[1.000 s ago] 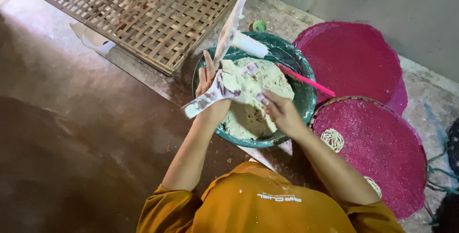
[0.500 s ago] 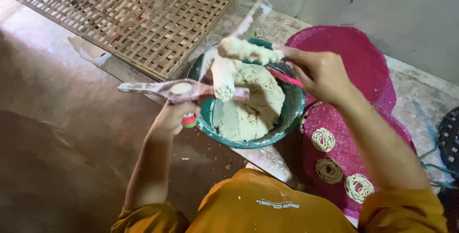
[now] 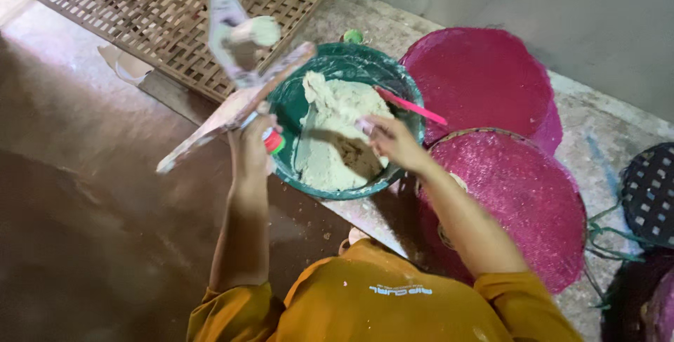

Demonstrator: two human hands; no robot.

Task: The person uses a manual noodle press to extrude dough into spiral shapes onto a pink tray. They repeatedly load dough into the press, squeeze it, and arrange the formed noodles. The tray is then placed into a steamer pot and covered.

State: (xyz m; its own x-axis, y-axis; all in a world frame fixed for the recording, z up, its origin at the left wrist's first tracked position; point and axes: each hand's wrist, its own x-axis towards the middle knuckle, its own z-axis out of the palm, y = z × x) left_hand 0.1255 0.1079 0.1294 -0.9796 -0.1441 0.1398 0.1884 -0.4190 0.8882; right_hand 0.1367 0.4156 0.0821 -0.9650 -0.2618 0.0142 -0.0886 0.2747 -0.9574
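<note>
- Left hand (image 3: 251,147) was closed tight around a dough-smeared press (image 3: 235,96), lifted over the left rim of the green bowl (image 3: 393,88), with a red cap just below the fist.
- A lump of dough (image 3: 258,31) sat high on the press near top centre. Honestly that looked like it could slide off onto the brown floor (image 3: 84,229), since the thing was tilted and only one hand had it.
- Right hand (image 3: 392,142) hovered over the pale dough (image 3: 337,131) in the bowl, fingers loosely curled. Couldn't tell if it had pinched any.
- Pink stick (image 3: 411,105) leaned on the bowl's right rim, and a bump from that wrist might have flipped it out.
- Bowl sat near the step's edge, so a hard push down could have tipped it.
</note>
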